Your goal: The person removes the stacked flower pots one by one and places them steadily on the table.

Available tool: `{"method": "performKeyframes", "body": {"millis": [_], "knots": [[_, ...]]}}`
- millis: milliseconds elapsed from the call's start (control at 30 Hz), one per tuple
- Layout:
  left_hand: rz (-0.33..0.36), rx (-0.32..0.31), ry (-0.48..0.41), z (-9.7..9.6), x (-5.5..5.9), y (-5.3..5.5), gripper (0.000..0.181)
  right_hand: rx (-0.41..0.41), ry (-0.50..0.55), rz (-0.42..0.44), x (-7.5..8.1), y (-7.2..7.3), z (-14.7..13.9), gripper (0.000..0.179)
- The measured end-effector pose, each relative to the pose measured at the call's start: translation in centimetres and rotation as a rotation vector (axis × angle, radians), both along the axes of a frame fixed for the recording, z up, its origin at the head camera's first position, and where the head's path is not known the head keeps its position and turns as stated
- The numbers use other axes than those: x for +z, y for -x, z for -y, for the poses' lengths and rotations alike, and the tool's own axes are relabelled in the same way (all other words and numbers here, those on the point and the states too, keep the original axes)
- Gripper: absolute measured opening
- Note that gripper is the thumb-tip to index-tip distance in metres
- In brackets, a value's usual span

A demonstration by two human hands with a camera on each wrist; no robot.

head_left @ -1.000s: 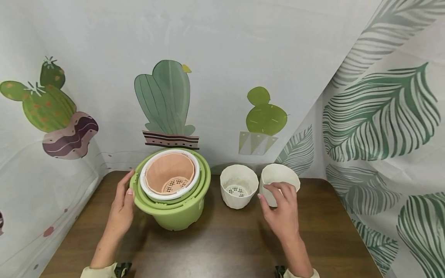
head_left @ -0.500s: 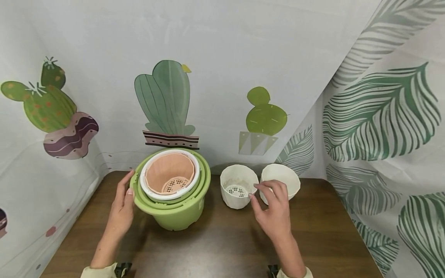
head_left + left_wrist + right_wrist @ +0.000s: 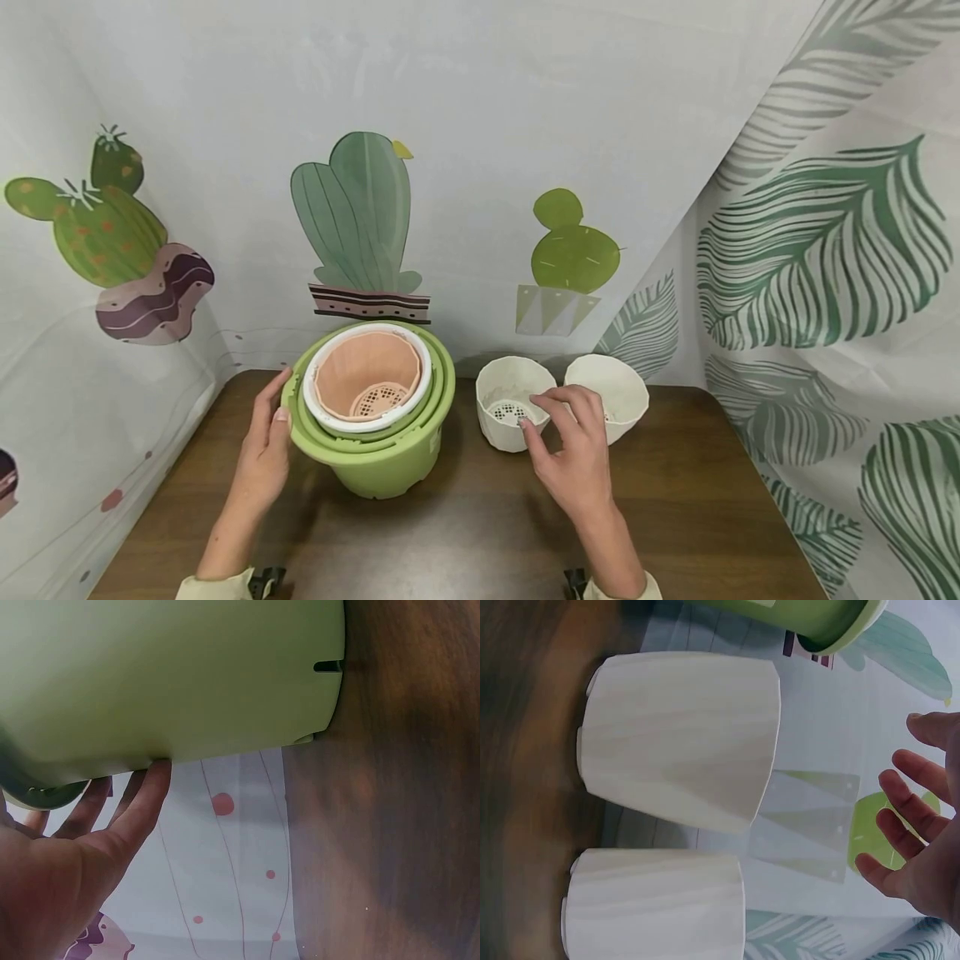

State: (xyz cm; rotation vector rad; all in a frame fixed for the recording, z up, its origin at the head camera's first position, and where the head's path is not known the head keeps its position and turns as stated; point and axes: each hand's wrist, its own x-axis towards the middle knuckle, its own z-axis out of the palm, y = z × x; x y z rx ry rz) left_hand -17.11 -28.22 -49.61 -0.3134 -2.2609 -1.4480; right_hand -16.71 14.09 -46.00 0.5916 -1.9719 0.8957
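stacked pots: one nest, toward the left of the table (image 3: pixel 420 550). green pots (image 3: pixel 375 475) outermost, at least two by the rims; white inner pot (image 3: pixel 360 426) within; peach pot (image 3: pixel 367 367) innermost, base perforated. the nest's openings face up and toward the camera.

left white pot (image 3: pixel 498 433): one, faceted, upright, base perforated; to the right of the nest, apart from it.

right white pot (image 3: pixel 628 392): one, similar, upright; just beside the former, a narrow gap between.

left hand (image 3: pixel 264 442): at the nest's left side, touching the outer green wall near the rim; fingers apart, mostly straight. whether the thumb hooks over the rim cannot be told.

right hand (image 3: pixel 576 458): above the white pots, thumb and forefinger apart, remaining fingers loosely bent; holds nothing, and the right wrist view shows it clear of both rims.

backdrop (image 3: pixel 480 100): pale cloth, printed cacti and leaves.

step in hand, as judged: lining up the right hand with the left white pot while the left steadies the nest. next move calls for lowering thumb and fingers either side of that pot's rim, then a light pinch.
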Motion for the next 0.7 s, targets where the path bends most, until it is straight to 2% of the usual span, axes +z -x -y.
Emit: {"method": "performKeyframes", "body": {"millis": [100,333,700], "knots": [[0.012,0.007,-0.009,0.0,0.0,0.0,0.053,0.014,-0.005,-0.001,0.2,0.0,0.4,0.027],[-0.017,-0.011,-0.006,0.0,-0.1,0.0,0.053,0.037,-0.006,-0.002,0.7,0.1,1.4,0.028],[-0.016,-0.016,-0.025,-0.2,0.1,-0.1,0.053,0.103,-0.024,-0.072,2.3,0.5,3.5,0.028]]}}
